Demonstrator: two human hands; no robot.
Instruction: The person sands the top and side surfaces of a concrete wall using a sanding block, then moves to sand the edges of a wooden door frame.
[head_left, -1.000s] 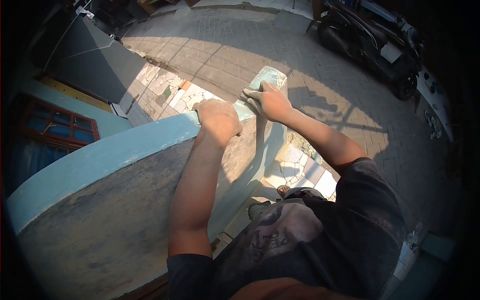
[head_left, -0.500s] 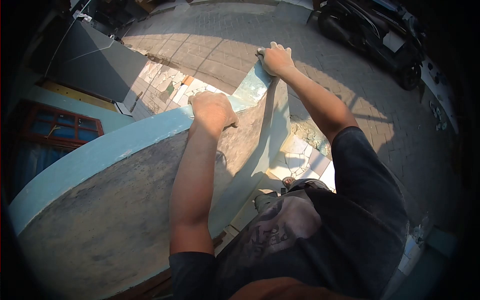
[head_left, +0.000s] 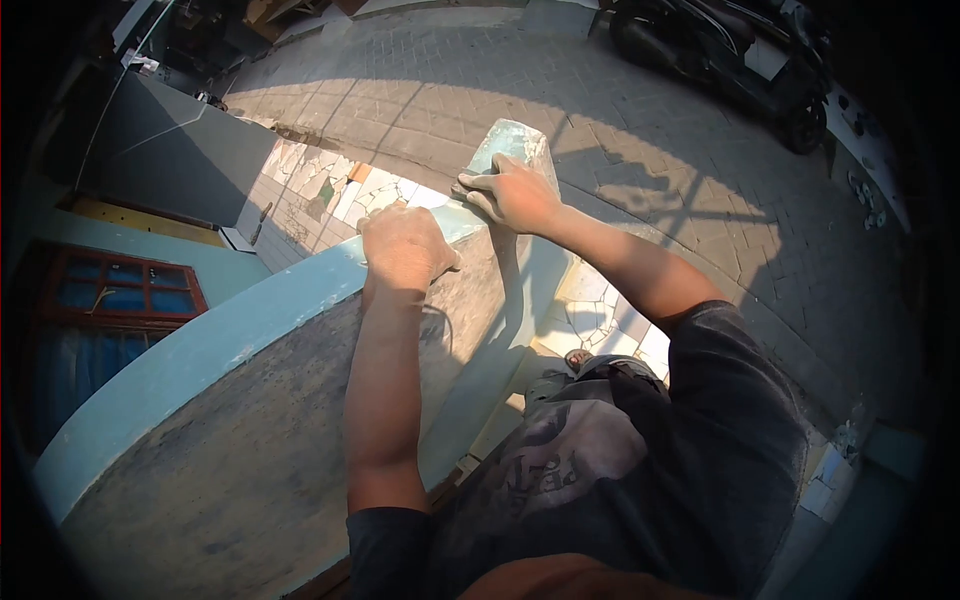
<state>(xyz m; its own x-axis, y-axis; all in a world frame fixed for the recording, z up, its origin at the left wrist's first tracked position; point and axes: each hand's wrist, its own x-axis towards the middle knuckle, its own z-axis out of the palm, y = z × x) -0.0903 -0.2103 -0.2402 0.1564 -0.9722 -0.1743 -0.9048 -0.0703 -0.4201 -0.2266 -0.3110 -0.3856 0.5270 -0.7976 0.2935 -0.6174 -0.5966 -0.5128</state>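
Note:
A low curved wall [head_left: 250,440] has a pale blue painted top [head_left: 215,320] and a rough, bare grey-brown face. My left hand [head_left: 405,245] is wrapped over the top edge, thumb on the near face, with its fingertips hidden on the far side. Just to the right, my right hand [head_left: 515,195] presses on the top where the blue end post [head_left: 510,135] rises. Its fingers are bent around a small dark-grey piece [head_left: 459,188], mostly covered, whose kind I cannot make out. Pale dust coats the fingers of both hands.
Beyond the wall runs a paved lane [head_left: 420,110]. A parked motorbike [head_left: 715,65] stands at the upper right. Broken-tile flooring [head_left: 295,190] lies behind the wall, and a red-framed window [head_left: 125,285] is at the left.
My right hand has slid from the post's far end back along the top, toward my left hand, uncovering the post. My left hand keeps its hold on the wall. The view has shifted slightly.

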